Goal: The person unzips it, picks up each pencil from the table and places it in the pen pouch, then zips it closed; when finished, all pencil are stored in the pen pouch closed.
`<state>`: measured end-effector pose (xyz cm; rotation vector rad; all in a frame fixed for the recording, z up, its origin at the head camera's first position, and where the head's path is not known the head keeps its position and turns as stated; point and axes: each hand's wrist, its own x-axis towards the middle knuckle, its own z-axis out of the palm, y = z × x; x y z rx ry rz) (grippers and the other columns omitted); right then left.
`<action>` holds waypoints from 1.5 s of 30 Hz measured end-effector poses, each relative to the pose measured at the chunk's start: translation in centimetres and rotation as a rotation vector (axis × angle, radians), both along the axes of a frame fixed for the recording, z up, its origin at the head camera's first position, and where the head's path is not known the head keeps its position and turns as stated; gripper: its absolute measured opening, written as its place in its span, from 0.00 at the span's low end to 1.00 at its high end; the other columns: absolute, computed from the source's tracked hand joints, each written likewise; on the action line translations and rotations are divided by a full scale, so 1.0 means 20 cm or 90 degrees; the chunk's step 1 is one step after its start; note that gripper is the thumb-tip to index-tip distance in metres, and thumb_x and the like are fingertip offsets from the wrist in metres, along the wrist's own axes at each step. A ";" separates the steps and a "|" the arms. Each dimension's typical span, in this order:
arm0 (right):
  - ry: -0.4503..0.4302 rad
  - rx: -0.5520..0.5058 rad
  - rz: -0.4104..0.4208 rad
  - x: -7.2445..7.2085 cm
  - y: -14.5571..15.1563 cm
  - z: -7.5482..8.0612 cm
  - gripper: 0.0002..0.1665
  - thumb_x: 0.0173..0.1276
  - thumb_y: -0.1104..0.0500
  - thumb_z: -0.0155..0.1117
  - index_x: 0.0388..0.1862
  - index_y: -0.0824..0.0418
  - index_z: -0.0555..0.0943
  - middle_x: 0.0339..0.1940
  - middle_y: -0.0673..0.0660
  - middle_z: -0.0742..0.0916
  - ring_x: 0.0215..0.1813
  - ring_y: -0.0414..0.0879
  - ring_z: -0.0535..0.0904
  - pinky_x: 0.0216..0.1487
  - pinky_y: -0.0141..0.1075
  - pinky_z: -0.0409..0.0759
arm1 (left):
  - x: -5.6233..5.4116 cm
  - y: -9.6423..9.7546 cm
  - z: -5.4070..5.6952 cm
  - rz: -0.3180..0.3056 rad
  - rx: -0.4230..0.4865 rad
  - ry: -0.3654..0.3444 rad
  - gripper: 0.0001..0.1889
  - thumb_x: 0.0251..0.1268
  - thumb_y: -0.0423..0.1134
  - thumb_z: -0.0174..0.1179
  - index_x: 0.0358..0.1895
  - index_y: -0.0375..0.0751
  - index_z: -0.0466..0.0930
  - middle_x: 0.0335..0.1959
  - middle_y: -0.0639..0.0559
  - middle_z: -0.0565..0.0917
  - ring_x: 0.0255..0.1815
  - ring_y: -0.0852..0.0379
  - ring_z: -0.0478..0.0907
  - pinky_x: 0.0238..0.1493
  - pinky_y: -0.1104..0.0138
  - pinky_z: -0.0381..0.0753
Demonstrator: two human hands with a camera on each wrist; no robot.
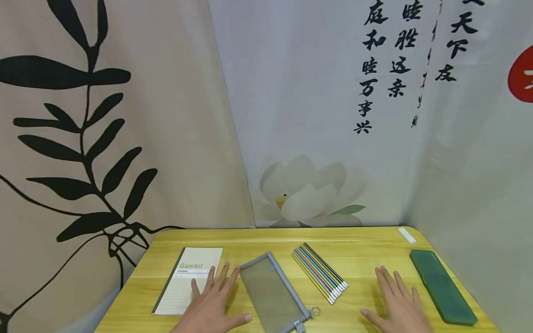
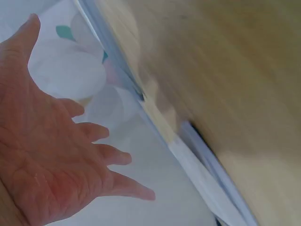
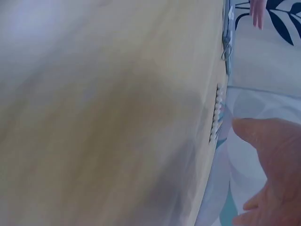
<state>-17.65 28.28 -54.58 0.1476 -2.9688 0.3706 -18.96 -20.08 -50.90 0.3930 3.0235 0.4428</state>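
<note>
My left hand [image 1: 215,303] is spread with straight fingers between a notebook [image 1: 193,277] marked "Gambit" and a grey-edged mesh zipper pouch [image 1: 270,291]. In the left wrist view the palm [image 2: 51,150] shows with nothing in it, held apart from the tabletop. Toward the right side, my right hand [image 1: 399,305] has its fingers extended and holds nothing. It is nearest to a green case [image 1: 443,286]. A row of several pencils [image 1: 320,273] with white ends lies between the two hands; their ends [image 3: 217,113] show in the right wrist view.
A small white eraser-like block [image 1: 406,235] lies at the back right corner of the yellow wooden table [image 1: 366,259]. Behind the table hangs a curtain [image 1: 312,115] with dark leaves, a lotus and written characters.
</note>
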 end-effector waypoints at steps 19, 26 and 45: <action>0.008 -0.041 0.293 -0.10 -0.46 0.04 0.40 0.66 0.37 0.76 0.70 0.56 0.80 0.61 0.52 0.88 0.59 0.51 0.85 0.55 0.55 0.87 | -0.09 0.45 -0.02 -0.201 -0.022 0.047 0.47 0.65 0.66 0.69 0.82 0.51 0.62 0.78 0.53 0.74 0.75 0.47 0.75 0.73 0.50 0.81; -0.011 -0.052 0.358 -0.13 -0.54 0.06 0.26 0.62 0.47 0.82 0.57 0.48 0.85 0.51 0.43 0.86 0.51 0.40 0.81 0.46 0.41 0.82 | -0.07 0.58 -0.04 -0.203 -0.056 0.026 0.43 0.60 0.75 0.66 0.73 0.54 0.75 0.68 0.56 0.80 0.67 0.53 0.80 0.61 0.55 0.87; 0.024 -0.040 0.386 -0.14 -0.61 0.07 0.10 0.58 0.53 0.82 0.28 0.39 0.87 0.31 0.30 0.85 0.39 0.30 0.66 0.40 0.33 0.57 | -0.02 0.71 -0.04 -0.210 -0.121 0.035 0.17 0.60 0.63 0.74 0.37 0.57 0.84 0.28 0.63 0.80 0.26 0.65 0.76 0.21 0.68 0.72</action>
